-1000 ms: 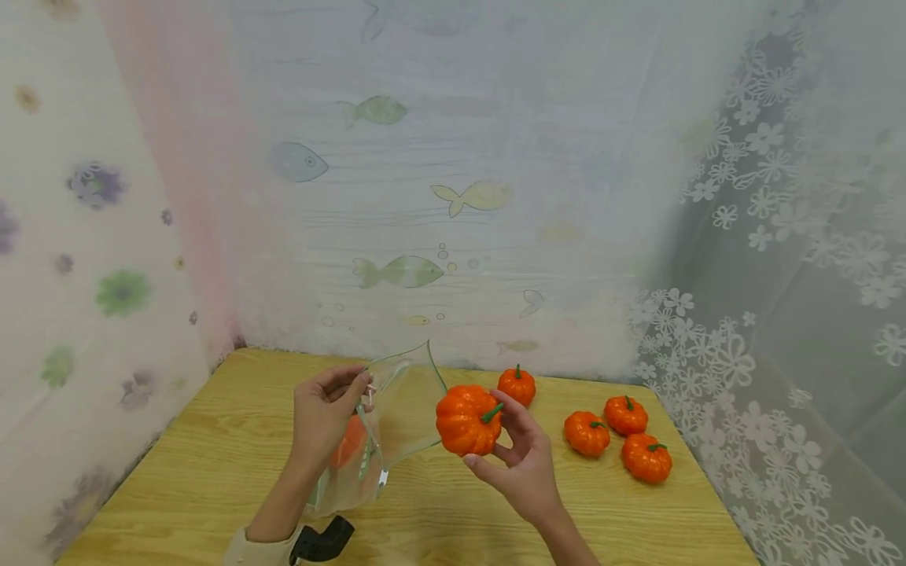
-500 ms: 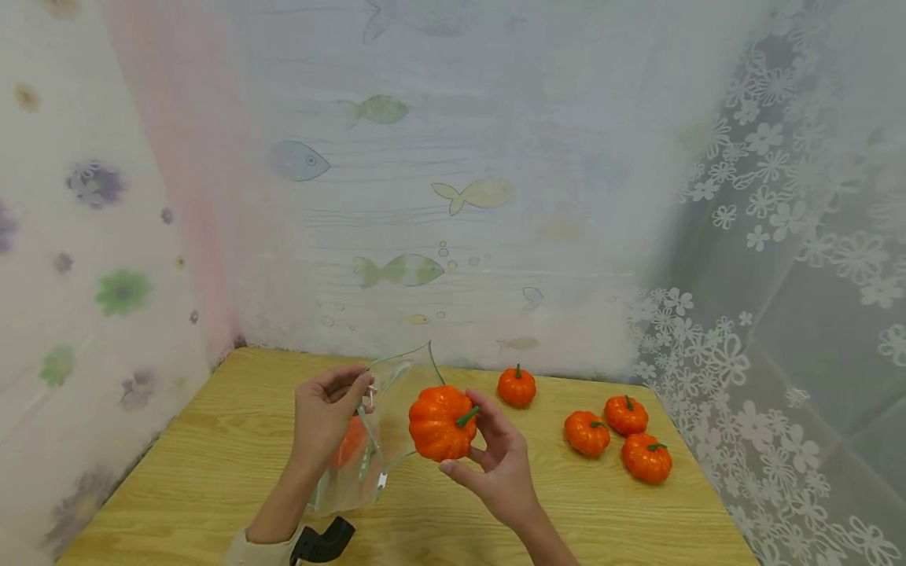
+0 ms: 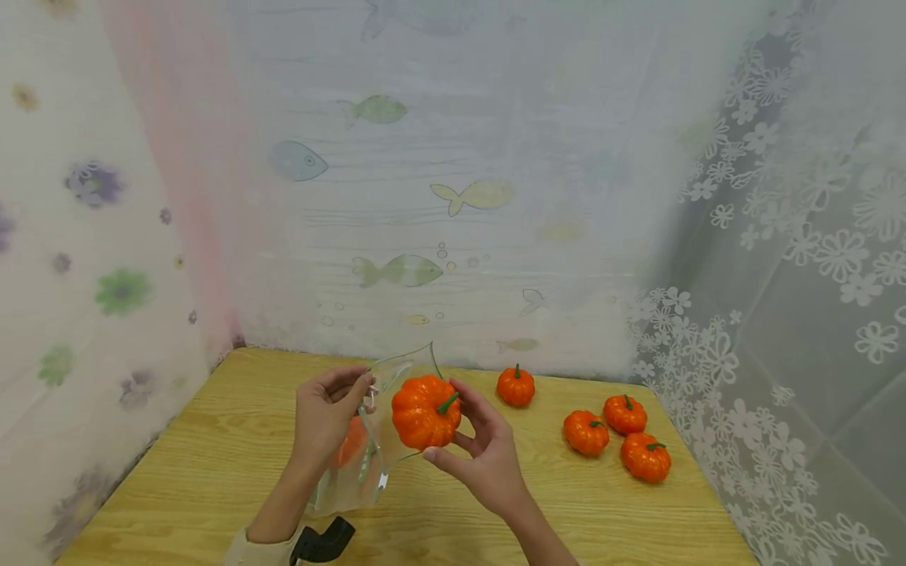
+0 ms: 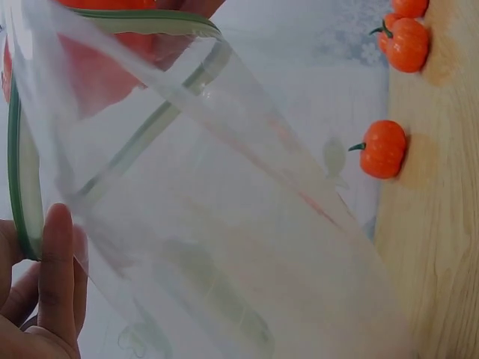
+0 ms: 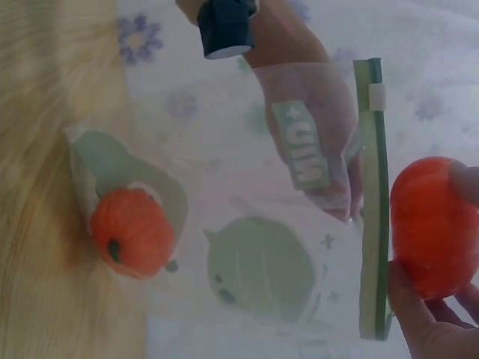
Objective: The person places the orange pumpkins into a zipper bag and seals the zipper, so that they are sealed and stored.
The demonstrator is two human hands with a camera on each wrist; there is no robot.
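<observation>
My left hand (image 3: pixel 327 409) pinches the green-edged rim of a clear slider zip bag (image 5: pixel 262 258) and holds its mouth spread. Inside the bag, down at its bottom, lies one small orange pumpkin (image 5: pixel 135 228) with a green stem. A second pumpkin (image 3: pixel 426 413) is gripped by my right hand (image 3: pixel 488 456), thumb below and fingers behind it. It overlaps the bag's opening in the head view; in the right wrist view it sits right at the green zip edge (image 5: pixel 374 202). The bag's white slider (image 5: pixel 377 97) shows near one end of the zip.
On the wooden table (image 3: pixel 212 440), one pumpkin (image 3: pixel 516 387) stands at the back. Three more, one of them nearest the front (image 3: pixel 646 457), cluster at the right. Patterned curtains (image 3: pixel 453 157) rise behind and on both sides. A black wrist mount (image 3: pixel 322 541) sits by my left sleeve.
My right hand has moved left with its pumpkin, from beside the bag to in front of its open mouth. My left hand and the bag have stayed nearly still.
</observation>
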